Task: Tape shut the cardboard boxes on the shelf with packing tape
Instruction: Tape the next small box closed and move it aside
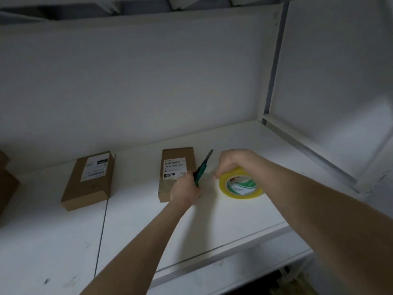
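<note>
A small cardboard box (177, 165) with a white barcode label lies on the white shelf (234, 213), near the middle. My left hand (184, 191) covers its near right corner and grips a green-handled utility knife (202, 168), blade pointing up and away. Just to the right, my right hand (230, 161) holds a yellow roll of packing tape (241, 185) by its top, the roll tilted with its lower edge on the shelf. A short clear strip seems to run from the roll toward the box. A second labelled box (88, 180) lies further left.
Part of a brown box (6, 184) shows at the left edge. The white back wall rises behind the boxes. A metal upright (274, 60) and a side rail (308, 150) bound the shelf on the right. The shelf's front lip (223, 252) runs below my arms.
</note>
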`<state>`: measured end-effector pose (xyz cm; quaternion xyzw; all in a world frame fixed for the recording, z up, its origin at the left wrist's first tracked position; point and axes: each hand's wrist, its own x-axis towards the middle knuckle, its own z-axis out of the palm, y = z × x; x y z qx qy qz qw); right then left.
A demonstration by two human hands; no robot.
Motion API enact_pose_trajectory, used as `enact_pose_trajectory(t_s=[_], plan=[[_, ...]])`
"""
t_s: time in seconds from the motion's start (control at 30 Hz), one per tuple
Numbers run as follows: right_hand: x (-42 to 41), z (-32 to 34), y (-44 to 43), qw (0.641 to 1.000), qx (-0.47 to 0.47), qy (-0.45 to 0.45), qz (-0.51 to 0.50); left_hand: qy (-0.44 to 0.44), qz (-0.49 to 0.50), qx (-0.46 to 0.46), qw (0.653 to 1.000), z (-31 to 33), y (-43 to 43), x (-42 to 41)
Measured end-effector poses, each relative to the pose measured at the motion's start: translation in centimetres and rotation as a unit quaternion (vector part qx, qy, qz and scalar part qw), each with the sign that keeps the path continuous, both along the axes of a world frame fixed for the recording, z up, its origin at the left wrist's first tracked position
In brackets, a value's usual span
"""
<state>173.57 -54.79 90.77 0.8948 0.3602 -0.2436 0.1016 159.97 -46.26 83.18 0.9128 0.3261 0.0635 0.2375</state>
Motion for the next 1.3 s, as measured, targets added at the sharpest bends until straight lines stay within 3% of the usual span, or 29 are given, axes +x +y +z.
enact_pose_trajectory(t_s=[0.2,0.37,0.43,0.53,0.63,0.77,1.3], plan=[[0.3,0.5,0.7,0.992,-0.076,0.099,-0.002,0.018,-0.010,0.002,1.000,-0.6,0.7,0.0],[0.9,-1.0,1.2,0.999,0.014,0.046,-0.011,0.008,-0.009,-0.046,0.999,0.6,0.8,-0.1],[1.2,-1.7,1.4,0.998,0.042,0.033,-0.019,-0.034,-0.001,-0.133,0.991,1.9,0.0,-1.0],[1.6,-2.0,1.4,0.997,0.063,0.033,-0.028,-0.105,0.023,-0.354,0.929,4.0,-2.1,-3.2],[1.6,-2.1,1.4,0.996,0.072,0.036,-0.023,-0.118,0.053,-0.428,0.895,4.7,-4.7,-5.2],[1.3,-2.1,1.4,0.997,0.071,0.037,-0.020,-0.113,0.075,-0.452,0.882,4.2,-7.8,-6.4],[0.9,-1.8,1.3,0.997,0.061,0.042,-0.018,-0.059,0.094,-0.434,0.894,2.4,-7.5,-4.3]])
